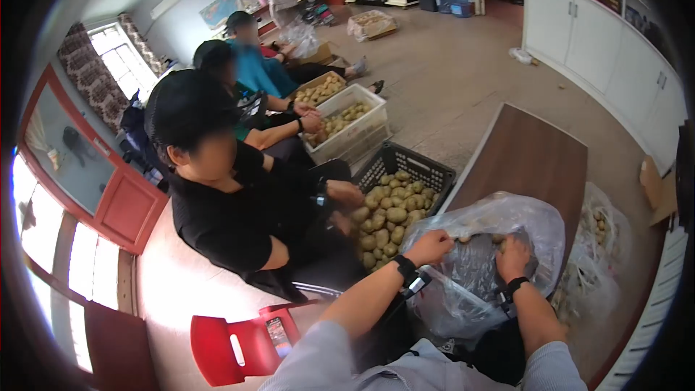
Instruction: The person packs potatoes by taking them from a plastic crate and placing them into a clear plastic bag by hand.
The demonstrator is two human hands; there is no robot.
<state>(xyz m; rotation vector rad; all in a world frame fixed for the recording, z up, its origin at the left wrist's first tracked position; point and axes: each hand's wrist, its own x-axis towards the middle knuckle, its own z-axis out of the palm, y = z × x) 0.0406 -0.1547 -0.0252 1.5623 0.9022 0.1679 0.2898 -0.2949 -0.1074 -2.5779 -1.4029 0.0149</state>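
A large clear plastic bag (539, 210) lies open in front of me, with dark grey plastic (474, 264) inside it. My left hand (432, 247) is over the bag's left side, fingers curled; what they hold is hidden. Inside the bag's right part, my right hand (512, 258) closes around a brownish potato (498, 238), which is partly covered by the fingers. Left of the bag stands a black plastic crate (443, 171) full of potatoes (395, 214). Dark bands with small devices circle both my wrists.
A person in black (224, 210) sits at my left, hands at the crate. Beyond are more seated people, a white crate (376, 112) and a box of potatoes (318, 91). A brown tabletop (517, 163) lies ahead; bagged potatoes (599, 228) are on the right. A red chair (217, 351) stands lower left.
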